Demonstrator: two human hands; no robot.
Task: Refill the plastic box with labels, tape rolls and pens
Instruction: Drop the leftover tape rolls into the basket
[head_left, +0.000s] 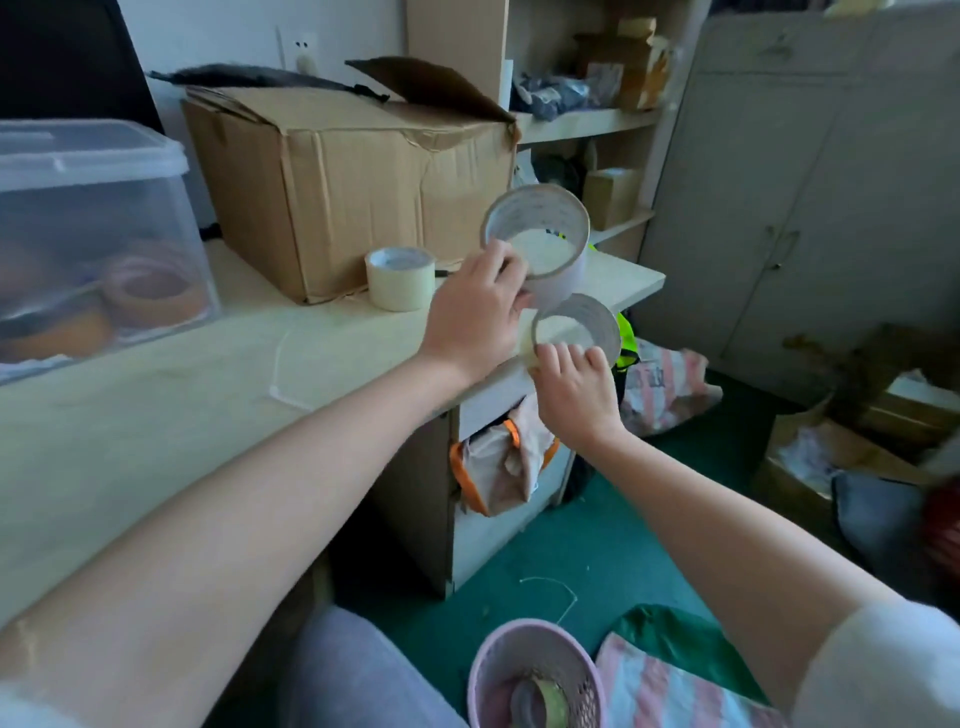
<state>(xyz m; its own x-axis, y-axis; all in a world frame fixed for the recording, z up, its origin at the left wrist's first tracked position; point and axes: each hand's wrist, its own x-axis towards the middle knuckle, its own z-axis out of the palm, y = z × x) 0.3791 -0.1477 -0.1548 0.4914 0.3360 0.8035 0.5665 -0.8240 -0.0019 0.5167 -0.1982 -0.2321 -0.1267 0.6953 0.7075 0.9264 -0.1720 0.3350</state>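
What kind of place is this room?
Probably a small office or storeroom: a desk carrying a worn cardboard box, open shelves stuffed with packages, and a grey metal cabinet.

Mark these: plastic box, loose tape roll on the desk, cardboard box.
plastic box (93, 156): head view, on its lid.
loose tape roll (400, 288): head view, on its outer side wall.
cardboard box (358, 192): head view, on its front face.

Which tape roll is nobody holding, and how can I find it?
Find the big cardboard box on the desk. At its front corner sits a cream tape roll. Unlike the wide roll in the left hand and smaller roll in the right hand, it lies flat, untouched.
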